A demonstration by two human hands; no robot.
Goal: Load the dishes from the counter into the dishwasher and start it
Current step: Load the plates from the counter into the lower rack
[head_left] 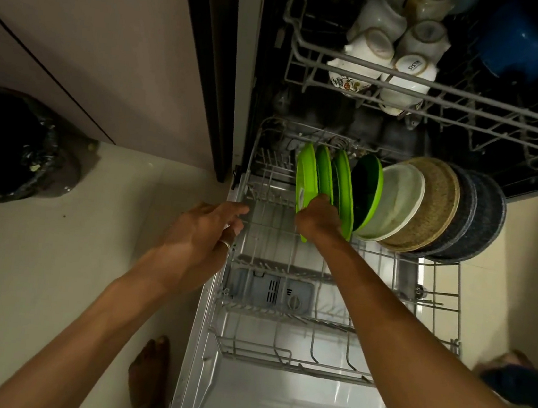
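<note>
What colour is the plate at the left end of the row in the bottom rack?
The plate is bright lime green, seen in the head view.

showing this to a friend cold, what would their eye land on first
The bright green plates standing on edge in the lower rack grab the eye first, with the right hand gripping them at the left end. Above them, white cups sit upside down in the upper rack, and the left hand hangs open at the lower rack's left edge.
</note>
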